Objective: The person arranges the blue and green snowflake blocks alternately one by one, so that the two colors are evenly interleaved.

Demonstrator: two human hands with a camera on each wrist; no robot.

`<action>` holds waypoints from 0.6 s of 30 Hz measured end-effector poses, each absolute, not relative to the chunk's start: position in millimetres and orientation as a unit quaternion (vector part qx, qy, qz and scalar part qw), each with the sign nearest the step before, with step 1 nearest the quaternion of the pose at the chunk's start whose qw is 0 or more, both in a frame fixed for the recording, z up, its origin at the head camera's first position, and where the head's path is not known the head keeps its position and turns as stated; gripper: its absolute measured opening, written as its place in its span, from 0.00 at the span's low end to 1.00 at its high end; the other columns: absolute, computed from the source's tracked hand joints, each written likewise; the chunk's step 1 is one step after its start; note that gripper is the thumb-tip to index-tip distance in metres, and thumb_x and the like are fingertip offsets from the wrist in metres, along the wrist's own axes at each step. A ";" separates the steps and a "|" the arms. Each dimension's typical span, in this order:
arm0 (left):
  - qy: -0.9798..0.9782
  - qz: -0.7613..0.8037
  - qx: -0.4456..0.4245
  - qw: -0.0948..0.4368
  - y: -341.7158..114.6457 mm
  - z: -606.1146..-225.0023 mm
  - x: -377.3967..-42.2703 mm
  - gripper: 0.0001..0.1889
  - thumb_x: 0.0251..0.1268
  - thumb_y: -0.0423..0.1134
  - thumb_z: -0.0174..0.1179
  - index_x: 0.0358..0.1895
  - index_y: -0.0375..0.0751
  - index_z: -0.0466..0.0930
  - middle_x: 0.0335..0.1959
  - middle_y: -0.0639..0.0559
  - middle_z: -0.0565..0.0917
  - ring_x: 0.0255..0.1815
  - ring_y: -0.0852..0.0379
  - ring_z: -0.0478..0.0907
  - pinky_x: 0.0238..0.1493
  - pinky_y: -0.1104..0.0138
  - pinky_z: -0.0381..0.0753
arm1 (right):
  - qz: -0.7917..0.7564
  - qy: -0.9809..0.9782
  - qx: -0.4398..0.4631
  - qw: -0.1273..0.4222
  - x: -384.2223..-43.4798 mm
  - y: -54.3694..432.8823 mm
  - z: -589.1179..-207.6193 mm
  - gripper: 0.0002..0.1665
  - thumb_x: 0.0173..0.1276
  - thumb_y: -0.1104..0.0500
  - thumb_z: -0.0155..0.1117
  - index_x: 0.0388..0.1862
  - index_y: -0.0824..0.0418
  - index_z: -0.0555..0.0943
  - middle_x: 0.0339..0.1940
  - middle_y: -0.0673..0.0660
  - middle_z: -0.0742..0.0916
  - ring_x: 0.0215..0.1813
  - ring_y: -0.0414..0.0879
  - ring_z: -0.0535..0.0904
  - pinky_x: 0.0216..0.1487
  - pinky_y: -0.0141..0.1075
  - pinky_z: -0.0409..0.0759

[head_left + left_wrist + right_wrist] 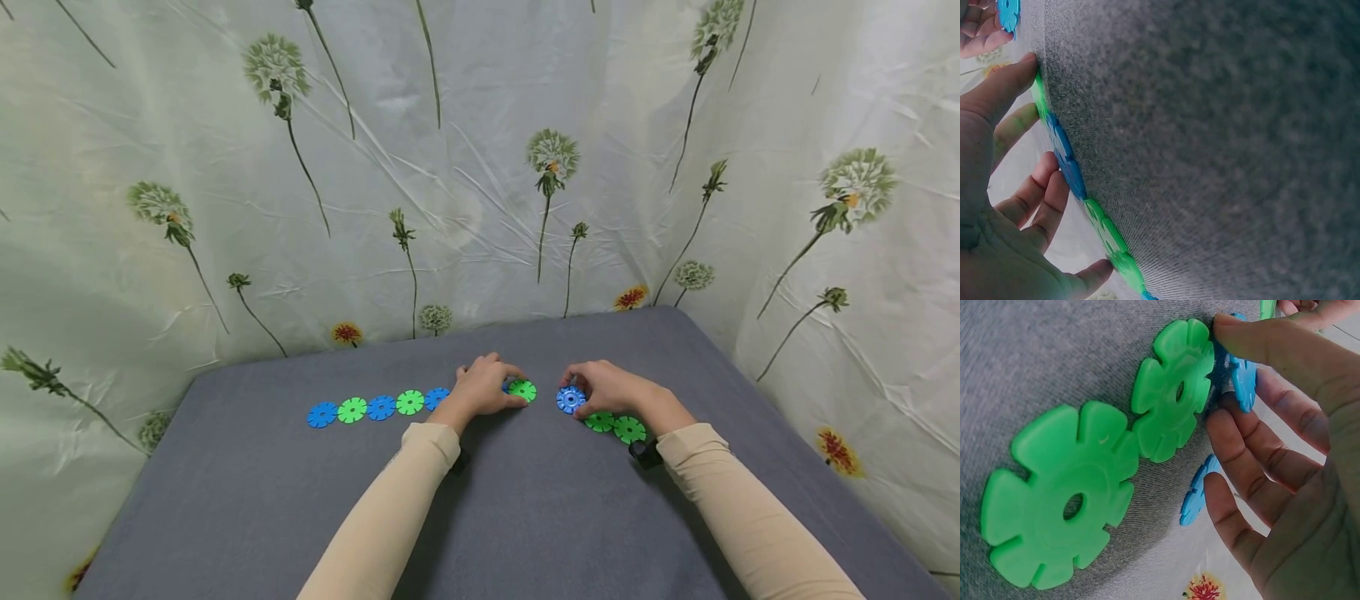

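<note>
My left hand [483,387] rests at the right end of a row of flat notched plastic discs. Its thumb and index finger pinch the edges of the green notched disc [522,390] at that end, with a blue disc [1066,156] right beside it under the other fingers. My right hand [611,387] holds another blue notched disc [571,400] tilted between thumb and fingertips, a short way right of that green one. In the right wrist view, one more blue disc [1199,490] lies behind these fingers.
Two green discs [629,429] lie by my right wrist, edges close together. To the left the row goes on, alternating blue [322,414] and green [352,409], partly covered by my left hand. The grey cloth-covered table [247,492] meets a flower-patterned curtain [480,167] at its back.
</note>
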State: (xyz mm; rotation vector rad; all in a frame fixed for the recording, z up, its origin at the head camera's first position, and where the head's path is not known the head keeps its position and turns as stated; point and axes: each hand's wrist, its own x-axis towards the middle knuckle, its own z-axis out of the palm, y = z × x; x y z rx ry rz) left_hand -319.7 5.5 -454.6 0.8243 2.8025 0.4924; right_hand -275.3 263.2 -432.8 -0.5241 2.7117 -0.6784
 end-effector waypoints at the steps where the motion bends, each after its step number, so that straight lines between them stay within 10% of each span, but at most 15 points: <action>1: 0.942 0.166 0.277 0.090 5.2 -454.5 -319.7 0.22 0.69 0.58 0.73 0.65 0.66 0.87 0.62 0.47 0.80 0.68 0.43 0.74 0.73 0.29 0.64 | -0.235 0.943 -0.182 0.148 -275.3 263.0 -432.7 0.26 0.63 0.60 0.83 0.59 0.60 0.84 0.47 0.56 0.89 0.47 0.45 0.83 0.52 0.46 0.84; 18: 0.940 0.181 0.273 0.090 4.4 -454.4 -319.4 0.22 0.68 0.56 0.74 0.64 0.65 0.88 0.61 0.47 0.80 0.68 0.43 0.75 0.76 0.28 0.60 | -0.245 0.947 -0.163 0.124 -285.6 258.4 -430.3 0.26 0.67 0.53 0.81 0.60 0.60 0.84 0.46 0.56 0.90 0.47 0.46 0.85 0.53 0.48 0.85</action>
